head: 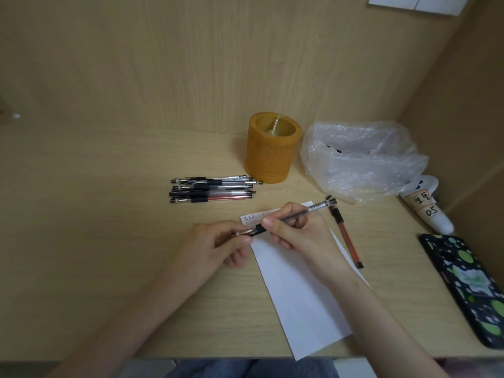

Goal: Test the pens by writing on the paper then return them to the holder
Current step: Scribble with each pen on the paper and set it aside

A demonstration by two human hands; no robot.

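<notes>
My right hand (297,236) grips a clear-barrelled pen (296,213) that lies almost level above the white paper (300,296). My left hand (218,246) pinches the pen's tip end, beside its black grip. The paper has a line of handwriting at its top edge. A red pen (346,236) lies on the desk just right of the paper. Several more pens (212,189) lie side by side left of the orange cylindrical holder (270,151), which stands by the back wall and looks empty of pens.
A crumpled clear plastic bag (362,159) sits right of the holder. Beyond it lies a white tube (428,211) with handwritten labels. A phone (466,287) in a black case with green spots lies at the desk's right edge. Wooden walls close in the back and right.
</notes>
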